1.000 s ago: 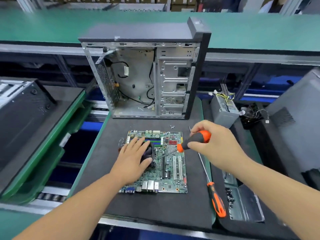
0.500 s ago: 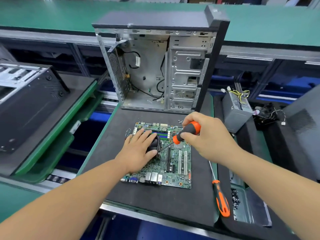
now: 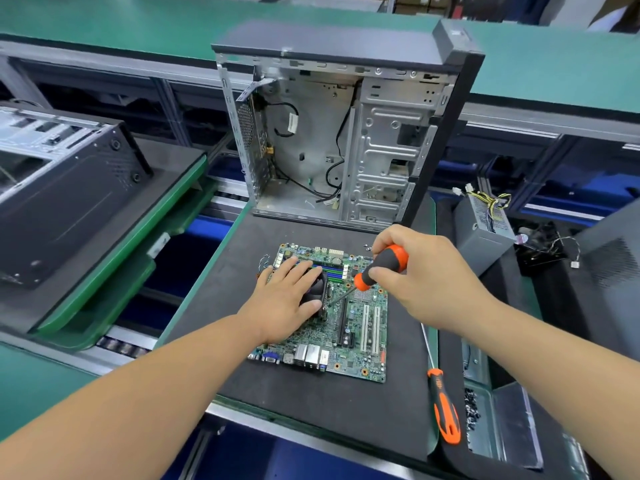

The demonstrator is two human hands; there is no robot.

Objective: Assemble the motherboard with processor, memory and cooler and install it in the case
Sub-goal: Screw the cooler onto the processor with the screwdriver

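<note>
The motherboard [image 3: 349, 327] lies flat on the dark mat [image 3: 277, 393], in front of the open upright case [image 3: 332, 140]. The left hand [image 3: 287, 299] rests with straight, spread fingers on the black cooler [image 3: 317, 289] seated on the board. The right hand [image 3: 422, 282] grips an orange-and-black screwdriver [image 3: 381, 268], its tip angled down at the cooler's right edge. A 2nd screwdriver [image 3: 441, 403] lies on the mat's right edge, beside a tray of screws [image 3: 471, 410]

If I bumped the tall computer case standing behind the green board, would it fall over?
Probably not easily. The case stands upright on a broad base on the mat. It looks like thin sheet metal, mostly hollow, so likely light; a hard shove near the top might tip it.
</note>
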